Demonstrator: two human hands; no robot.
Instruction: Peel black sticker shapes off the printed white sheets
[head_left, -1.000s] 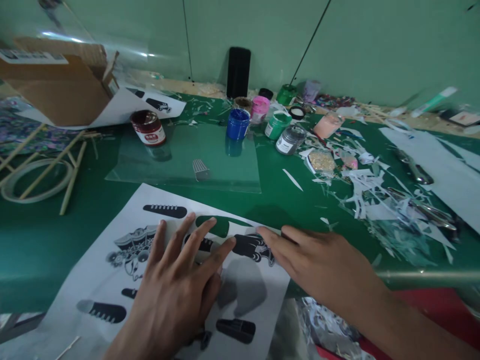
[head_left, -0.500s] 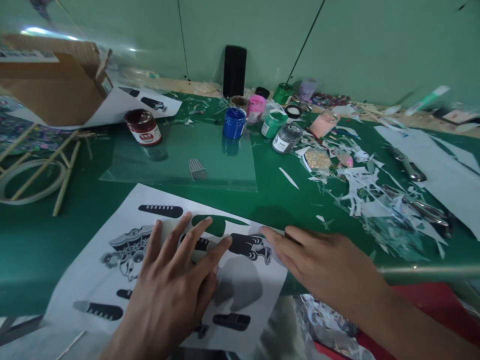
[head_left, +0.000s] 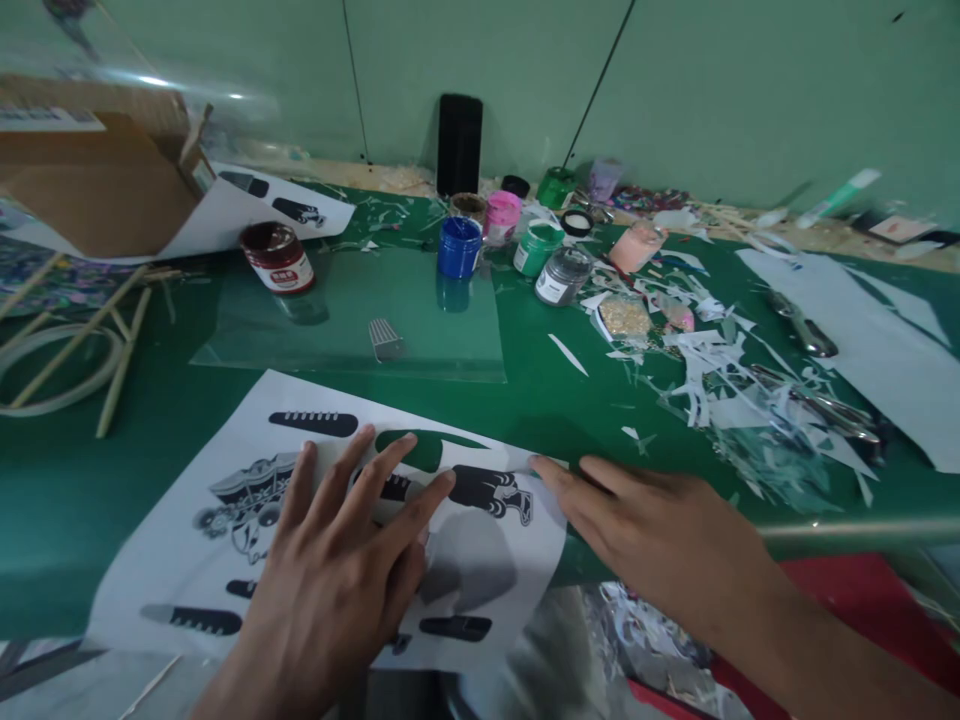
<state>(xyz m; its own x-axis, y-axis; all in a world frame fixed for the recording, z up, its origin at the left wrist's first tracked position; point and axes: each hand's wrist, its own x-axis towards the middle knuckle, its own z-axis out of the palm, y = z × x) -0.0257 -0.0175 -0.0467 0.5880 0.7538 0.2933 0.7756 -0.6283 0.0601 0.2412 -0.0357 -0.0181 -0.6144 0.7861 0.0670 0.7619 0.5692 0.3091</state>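
Note:
A white printed sheet [head_left: 202, 470] with black figure shapes lies at the near edge of the green table [head_left: 585, 400]. My left hand [head_left: 337, 580] rests flat on the sheet with its fingers spread over the printed shapes. My right hand [head_left: 660, 540] lies flat with fingers stretched out, its fingertips touching the sheet's far right corner. Neither hand holds anything. A cut-out hole shows green through the sheet just beyond my left fingertips.
A clear plastic sheet [head_left: 352, 320] lies beyond the print, with a dark red paint jar [head_left: 276, 258] and a blue one [head_left: 457, 247] at its far edge. More paint jars [head_left: 540, 250], paper scraps [head_left: 712, 370], scissors [head_left: 817, 410], a cardboard box [head_left: 97, 180] and bamboo sticks [head_left: 120, 360] surround it.
The printed sheet and both hands have slid slightly toward me and to the left. Both hands stay flat on it.

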